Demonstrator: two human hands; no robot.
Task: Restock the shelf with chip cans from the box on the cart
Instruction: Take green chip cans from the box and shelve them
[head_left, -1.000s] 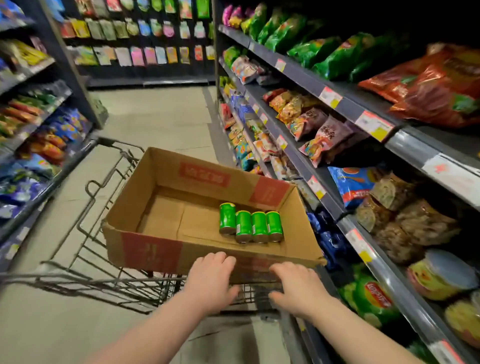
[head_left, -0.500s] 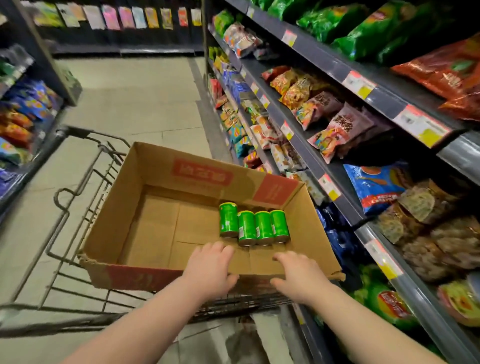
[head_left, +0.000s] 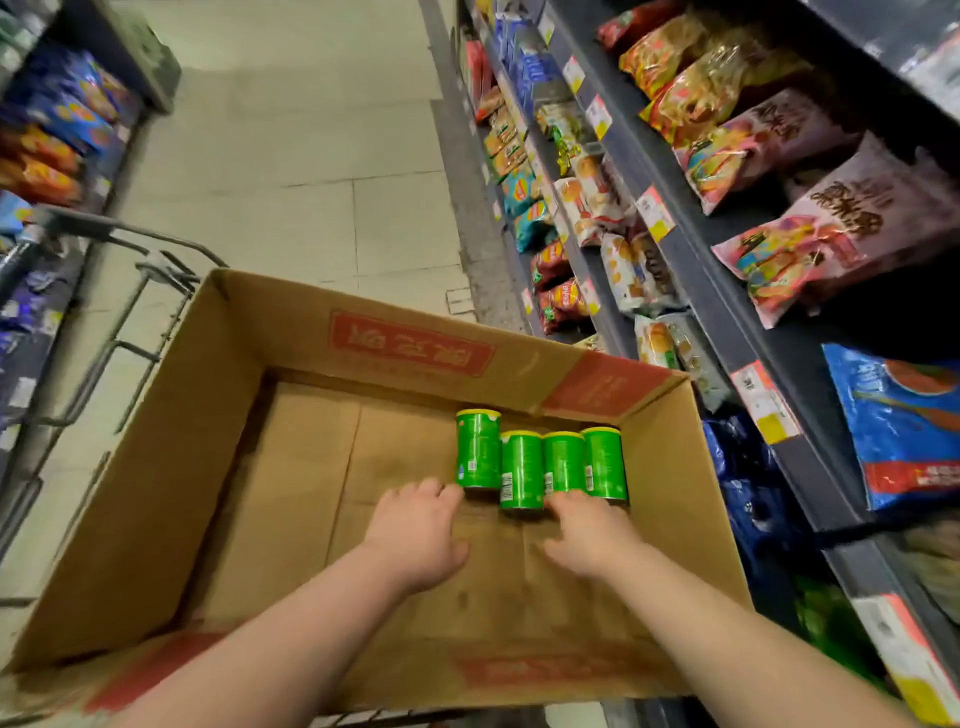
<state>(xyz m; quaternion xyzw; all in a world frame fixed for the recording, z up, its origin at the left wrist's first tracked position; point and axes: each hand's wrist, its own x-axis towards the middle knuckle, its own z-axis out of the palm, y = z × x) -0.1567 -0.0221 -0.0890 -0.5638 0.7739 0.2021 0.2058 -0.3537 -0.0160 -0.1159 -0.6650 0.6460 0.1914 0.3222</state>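
4 green cans (head_left: 540, 465) in box (head_left: 171, 457)

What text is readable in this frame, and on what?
Nothing reads cleanly enough to quote.
cardboard box: red panel with large characters, upside down and blurred.
pink snack bag: large dark characters, tilted, not legible.
chip cans: barcodes and fine print, too small.
shelf price tags: blurred.

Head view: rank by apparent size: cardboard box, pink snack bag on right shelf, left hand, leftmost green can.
1. cardboard box
2. pink snack bag
3. left hand, looks larger partly from nearness
4. leftmost green can
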